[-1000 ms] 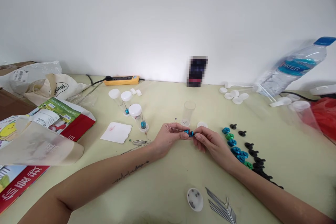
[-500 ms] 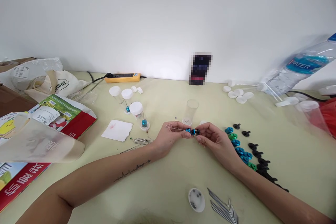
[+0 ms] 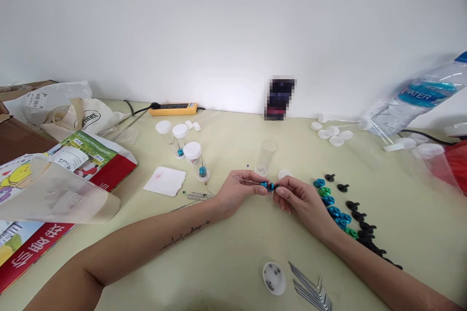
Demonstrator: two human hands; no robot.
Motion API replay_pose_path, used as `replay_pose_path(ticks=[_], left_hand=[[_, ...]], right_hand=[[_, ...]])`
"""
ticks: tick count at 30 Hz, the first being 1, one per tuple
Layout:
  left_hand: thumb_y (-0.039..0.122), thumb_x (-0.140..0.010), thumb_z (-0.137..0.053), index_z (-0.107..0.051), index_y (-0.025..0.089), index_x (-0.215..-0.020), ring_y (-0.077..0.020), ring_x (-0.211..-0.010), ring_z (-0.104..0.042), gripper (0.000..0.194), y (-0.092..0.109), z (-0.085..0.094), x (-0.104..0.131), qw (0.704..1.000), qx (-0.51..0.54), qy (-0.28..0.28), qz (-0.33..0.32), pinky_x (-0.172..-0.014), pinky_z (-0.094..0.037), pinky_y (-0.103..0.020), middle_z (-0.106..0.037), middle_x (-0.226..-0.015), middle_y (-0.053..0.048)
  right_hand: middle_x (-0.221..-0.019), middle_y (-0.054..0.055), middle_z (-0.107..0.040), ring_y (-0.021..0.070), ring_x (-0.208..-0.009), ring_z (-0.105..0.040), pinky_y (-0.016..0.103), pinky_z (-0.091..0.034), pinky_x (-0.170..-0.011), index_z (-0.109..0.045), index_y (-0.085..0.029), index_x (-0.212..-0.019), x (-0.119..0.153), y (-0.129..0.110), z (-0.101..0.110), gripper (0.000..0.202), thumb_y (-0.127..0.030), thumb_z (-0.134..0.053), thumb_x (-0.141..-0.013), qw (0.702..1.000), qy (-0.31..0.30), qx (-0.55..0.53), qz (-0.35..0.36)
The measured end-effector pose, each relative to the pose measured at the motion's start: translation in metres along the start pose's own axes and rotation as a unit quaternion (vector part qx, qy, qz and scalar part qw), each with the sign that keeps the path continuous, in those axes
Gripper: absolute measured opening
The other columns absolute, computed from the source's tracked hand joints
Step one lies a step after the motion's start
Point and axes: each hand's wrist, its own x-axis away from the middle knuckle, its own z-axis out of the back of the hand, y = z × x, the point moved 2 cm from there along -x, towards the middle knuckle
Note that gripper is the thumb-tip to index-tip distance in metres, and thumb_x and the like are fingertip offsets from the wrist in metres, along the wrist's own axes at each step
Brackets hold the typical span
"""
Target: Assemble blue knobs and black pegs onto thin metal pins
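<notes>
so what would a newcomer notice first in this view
Probably the two hands, left and right, meeting mid-table over a small blue and black part. Next, the big water bottle leaning at the far right, and the bright red and green box on the left.

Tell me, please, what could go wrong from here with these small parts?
The small blue and black parts sit only between the fingertips of the left hand and right hand, so a loose grip might drop one.

The right forearm lies close beside the loose black pieces; a sideways move could scatter them.

The shallow white cap holding tiny parts is open, so a bump might spill them.
</notes>
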Motion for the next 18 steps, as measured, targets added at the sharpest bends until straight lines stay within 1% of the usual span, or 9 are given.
replay_pose_path(ticks=[2, 7, 13, 16, 18], left_hand=[[0.019, -0.059, -0.082, -0.072, 0.014, -0.079, -0.0156, -0.082, -0.062, 0.023, -0.0003, -0.0001, -0.0001, 1.0, -0.001, 0.001, 0.0, -0.088, -0.046, -0.034, -0.071, -0.083, -0.005], [0.021, -0.061, -0.081, -0.072, 0.014, -0.08, -0.0164, -0.082, -0.062, 0.023, -0.0002, -0.0003, 0.0005, 1.0, -0.019, 0.002, -0.005, -0.085, -0.045, -0.033, -0.071, -0.084, -0.006], [0.022, -0.059, -0.082, -0.072, 0.013, -0.08, -0.0171, -0.081, -0.063, 0.025, -0.001, 0.0004, 0.0007, 1.0, -0.025, 0.015, 0.002, -0.084, -0.046, -0.033, -0.072, -0.083, -0.007], [0.021, -0.058, -0.083, -0.072, 0.013, -0.082, -0.0171, -0.08, -0.064, 0.027, -0.0021, 0.0009, 0.0009, 1.0, -0.014, 0.024, 0.004, -0.084, -0.046, -0.034, -0.072, -0.083, -0.007], [0.02, -0.058, -0.083, -0.072, 0.013, -0.084, -0.0167, -0.079, -0.064, 0.028, -0.0023, 0.0011, 0.0012, 0.999, -0.001, 0.032, 0.007, -0.084, -0.047, -0.034, -0.072, -0.083, -0.007]], right_hand=[[-0.066, 0.0, -0.058, 0.0101, -0.055, -0.046, 0.025, -0.038, -0.052, -0.058, -0.018, -0.08, 0.0, 0.001, 0.0005, 0.028, -0.044, -0.054, -0.09, 1.0, -0.002, 0.0, -0.002], [-0.061, -0.003, -0.053, 0.01, -0.056, -0.045, 0.024, -0.038, -0.052, -0.059, -0.019, -0.089, 0.0, 0.0048, 0.0031, 0.02, -0.038, -0.063, -0.085, 1.0, 0.014, -0.003, 0.009], [-0.069, -0.002, -0.055, 0.0104, -0.06, -0.047, 0.024, -0.038, -0.054, -0.061, -0.02, -0.089, -0.0004, 0.0037, 0.0024, 0.017, -0.034, -0.067, -0.081, 0.999, 0.031, -0.013, 0.028], [-0.073, -0.002, -0.057, 0.0104, -0.062, -0.047, 0.024, -0.039, -0.055, -0.061, -0.02, -0.087, -0.0001, -0.0006, 0.001, 0.017, -0.033, -0.068, -0.08, 0.998, 0.039, -0.013, 0.039], [-0.077, 0.0, -0.059, 0.0111, -0.064, -0.049, 0.025, -0.041, -0.057, -0.062, -0.02, -0.09, 0.0003, -0.0028, 0.0002, 0.018, -0.034, -0.068, -0.08, 0.998, 0.038, -0.012, 0.043]])
